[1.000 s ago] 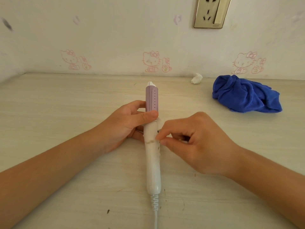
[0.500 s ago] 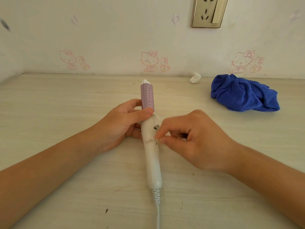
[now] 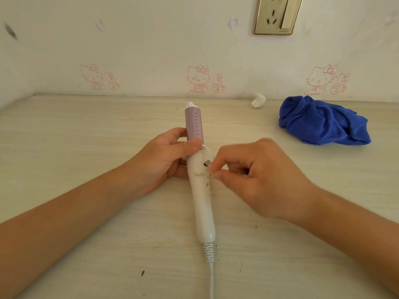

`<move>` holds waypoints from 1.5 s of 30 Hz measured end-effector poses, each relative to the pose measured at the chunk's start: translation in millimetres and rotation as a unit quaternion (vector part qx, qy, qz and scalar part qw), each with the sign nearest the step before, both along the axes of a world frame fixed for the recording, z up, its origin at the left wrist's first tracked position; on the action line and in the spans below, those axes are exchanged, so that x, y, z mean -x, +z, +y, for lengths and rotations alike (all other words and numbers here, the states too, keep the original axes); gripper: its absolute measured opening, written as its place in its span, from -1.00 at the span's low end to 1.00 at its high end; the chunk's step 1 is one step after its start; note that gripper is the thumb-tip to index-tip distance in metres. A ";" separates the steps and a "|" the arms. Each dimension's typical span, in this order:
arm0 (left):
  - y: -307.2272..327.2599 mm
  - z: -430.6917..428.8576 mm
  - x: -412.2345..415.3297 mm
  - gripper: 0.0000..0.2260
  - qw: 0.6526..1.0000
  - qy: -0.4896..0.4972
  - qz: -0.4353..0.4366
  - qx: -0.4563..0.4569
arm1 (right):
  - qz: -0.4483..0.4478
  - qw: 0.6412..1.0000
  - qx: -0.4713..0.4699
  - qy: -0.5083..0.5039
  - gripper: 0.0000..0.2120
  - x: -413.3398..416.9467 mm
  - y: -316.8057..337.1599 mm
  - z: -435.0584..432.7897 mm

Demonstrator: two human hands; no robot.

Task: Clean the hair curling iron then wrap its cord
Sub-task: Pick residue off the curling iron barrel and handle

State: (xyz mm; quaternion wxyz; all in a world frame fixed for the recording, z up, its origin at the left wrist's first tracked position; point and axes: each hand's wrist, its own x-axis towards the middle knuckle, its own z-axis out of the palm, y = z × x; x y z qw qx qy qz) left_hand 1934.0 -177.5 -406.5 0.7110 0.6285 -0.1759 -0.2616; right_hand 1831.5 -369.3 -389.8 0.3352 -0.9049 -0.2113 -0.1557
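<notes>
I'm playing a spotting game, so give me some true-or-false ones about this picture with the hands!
1. The left hand holds the iron. True.
2. The right hand holds the cloth. False: it pinches at the iron; the cloth lies on the table.
3. The iron's barrel is purple. True.
4. The cord is wrapped round the iron. False: it trails loose across the table.

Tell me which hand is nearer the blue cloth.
Right. The right hand is at the handle of the curling iron, with the blue cloth lying apart, farther back on its right. The left hand grips the iron from the opposite side.
</notes>
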 end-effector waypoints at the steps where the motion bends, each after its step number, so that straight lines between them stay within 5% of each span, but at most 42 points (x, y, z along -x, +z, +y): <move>1: 0.3 0.2 0.1 -0.59 1.000 -0.001 0.004 0.005 | 0.004 1.000 -0.006 -0.001 -0.89 -1.1 0.7 -3.4; 19: -0.2 4.8 0.7 -0.70 0.999 -0.002 -0.006 0.047 | 0.115 0.984 -0.036 0.131 -0.86 7.4 1.3 -1.9; 23: 0.5 5.1 0.6 -0.72 0.999 -0.002 -0.009 0.052 | 0.093 0.992 -0.037 0.075 -0.85 5.5 2.3 -4.6; 33: -0.4 6.2 0.5 -0.74 0.999 0.014 -0.017 0.047 | 0.169 0.973 -0.015 0.156 -0.85 12.1 4.0 0.4; 45: -1.1 9.0 -5.9 -0.68 0.999 -0.005 -0.003 0.052 | 0.138 0.983 -0.057 0.103 -0.86 6.5 1.7 -4.4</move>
